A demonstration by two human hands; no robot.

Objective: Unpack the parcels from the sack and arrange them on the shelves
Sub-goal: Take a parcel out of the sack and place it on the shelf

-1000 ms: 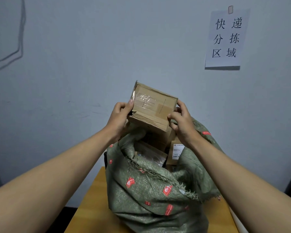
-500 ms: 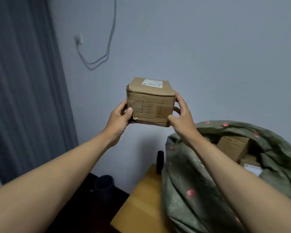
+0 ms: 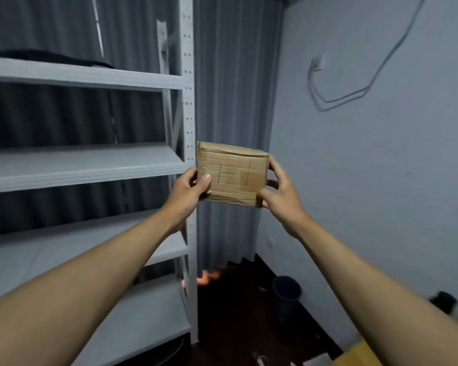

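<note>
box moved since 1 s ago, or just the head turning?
Yes. The box left the sack, out of view now, and is beside the shelf post; both hands hold it.

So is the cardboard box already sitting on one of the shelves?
No, the cardboard box is in the air, held between the left hand and right hand, just right of the white shelf unit.

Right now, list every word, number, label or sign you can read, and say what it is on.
No text reads clearly.
Cardboard parcel, held between the left hand and the right hand: hand-drawn pen strokes on its front face, too faint to read.
White shelf unit, wall, curtain: no writing visible.
</note>
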